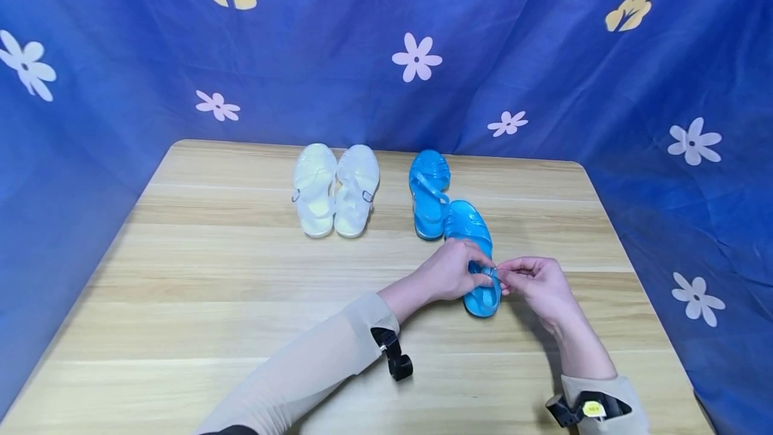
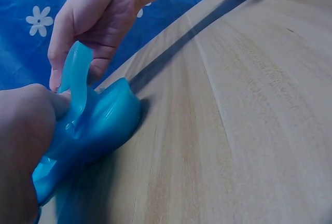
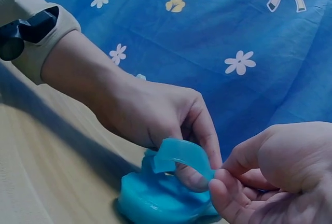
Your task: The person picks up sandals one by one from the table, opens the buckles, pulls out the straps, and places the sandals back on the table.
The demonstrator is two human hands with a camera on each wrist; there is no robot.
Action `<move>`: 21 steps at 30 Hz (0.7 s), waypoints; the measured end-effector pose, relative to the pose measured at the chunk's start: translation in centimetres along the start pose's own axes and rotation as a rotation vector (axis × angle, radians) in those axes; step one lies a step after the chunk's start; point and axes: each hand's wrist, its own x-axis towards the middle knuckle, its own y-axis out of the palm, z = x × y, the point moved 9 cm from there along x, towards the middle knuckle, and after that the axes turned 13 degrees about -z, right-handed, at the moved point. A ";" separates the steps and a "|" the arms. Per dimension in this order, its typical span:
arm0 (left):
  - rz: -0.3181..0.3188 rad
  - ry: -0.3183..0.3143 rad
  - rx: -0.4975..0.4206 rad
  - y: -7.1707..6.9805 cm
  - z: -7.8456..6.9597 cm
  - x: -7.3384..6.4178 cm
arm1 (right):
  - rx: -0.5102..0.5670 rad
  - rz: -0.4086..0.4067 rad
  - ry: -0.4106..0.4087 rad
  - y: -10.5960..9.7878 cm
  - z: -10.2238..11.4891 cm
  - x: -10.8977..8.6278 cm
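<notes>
A blue jelly sandal (image 1: 468, 221) lies on the wooden table with its heel toward the person. My left hand (image 1: 448, 270) reaches over it and pinches its ankle strap near the buckle. From the other side my right hand (image 1: 539, 285) pinches the strap's end between thumb and fingertips. In the right wrist view the strap (image 3: 182, 152) arches above the heel, between both hands. The buckle itself is mostly hidden by the fingers. Another blue sandal (image 1: 429, 173) lies just beyond, its heel close to the first one's toe.
Two white sandals (image 1: 316, 190) with small buckles stand side by side at the back, left of the blue pair. A blue curtain (image 1: 338, 52) with flower prints hangs behind the table (image 1: 199, 254) and along its sides.
</notes>
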 end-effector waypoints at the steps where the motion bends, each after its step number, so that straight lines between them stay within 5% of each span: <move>1: 0.000 0.002 -0.002 0.0 0.0 0.0 | 0.003 -0.004 -0.005 0.0 0.0 0.0; 21: 0.021 0.025 0.023 0.2 -0.5 0.0 | -0.040 0.024 -0.016 -0.3 -0.1 -0.2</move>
